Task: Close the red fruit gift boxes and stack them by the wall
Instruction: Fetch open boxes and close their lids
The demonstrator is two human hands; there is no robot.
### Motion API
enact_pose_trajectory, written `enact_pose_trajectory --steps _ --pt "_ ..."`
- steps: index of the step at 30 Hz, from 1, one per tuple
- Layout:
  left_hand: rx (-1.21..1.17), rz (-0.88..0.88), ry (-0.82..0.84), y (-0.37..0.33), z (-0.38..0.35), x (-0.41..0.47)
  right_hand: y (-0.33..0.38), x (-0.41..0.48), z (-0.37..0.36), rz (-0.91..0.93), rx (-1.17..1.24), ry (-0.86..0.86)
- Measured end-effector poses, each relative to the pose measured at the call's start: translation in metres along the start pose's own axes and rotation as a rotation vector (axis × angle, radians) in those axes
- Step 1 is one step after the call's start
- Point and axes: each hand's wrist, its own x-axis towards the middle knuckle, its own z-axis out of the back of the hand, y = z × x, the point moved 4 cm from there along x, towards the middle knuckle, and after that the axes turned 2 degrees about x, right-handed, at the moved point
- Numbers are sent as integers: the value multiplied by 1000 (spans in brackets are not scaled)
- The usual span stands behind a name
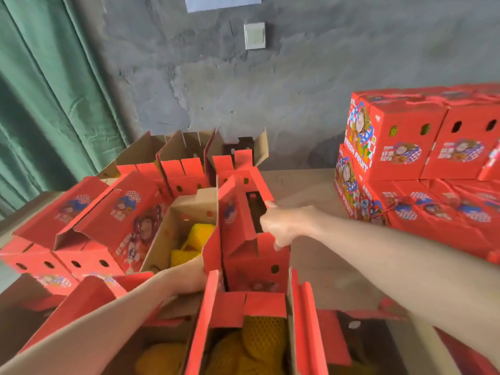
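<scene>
- Half-closed gift box (pixel 254 262): red printed corrugated card, raw brown inside, oval vent holes. It stands mid-worktop among open boxes, with the top flaps part folded and a dark gap between them.
- Right hand (pixel 284 226): fingers curled tight over the edge of the box's right top flap, thumb raised along the flap's rim.
- Left hand (pixel 189 280): at the box's left side, against an upright red flap (pixel 212 247). The fingers are hidden behind the card, so I cannot tell the grip.
- Open box (pixel 173 228), just left: holds round fruit in yellow foam netting (pixel 200 234).
- Nearest box (pixel 265 305): flaps up, more netted fruit inside.
- Stack of closed boxes (pixel 405 147): at right against the wall, two tiers, red cord across the tops.
- Wall (pixel 297 90): grey, rough, patchy plaster, with a white switch plate (pixel 254 36).
- Worktop (pixel 311 190): pale beige, matte.
- Curtain (pixel 54 104): green, pleated, at left.
</scene>
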Motion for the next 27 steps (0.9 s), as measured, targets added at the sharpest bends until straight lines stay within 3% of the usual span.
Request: enact_pose_trajectory --steps 3,5,7,9,12,16,20,24,27 --pt "-206 113 -38 -22 -10 -11 0 -38 -7 -22 48 157" --pt "-439 281 -32 -43 -15 -15 -12 -63 4 -62 368 261" --pt "-563 318 -94 -76 -11 -20 -28 -87 28 -131 850 146" --pt "-595 214 -244 -112 -3 -27 -44 -108 50 -202 1036 -145" --pt "-151 -1 -564 -157 9 -45 -39 -138 65 -305 848 -403" --pt "100 -294 -681 -207 -20 -75 -14 -189 59 -366 580 -532" --pt "183 -500 -551 -247 -77 -97 10 -248 16 -541 236 -586" --pt "412 -607 -300 -266 -134 -116 12 -318 -50 -686 284 -571" --pt "497 -617 -223 -271 -155 -129 -13 -382 -96 -829 337 -507"
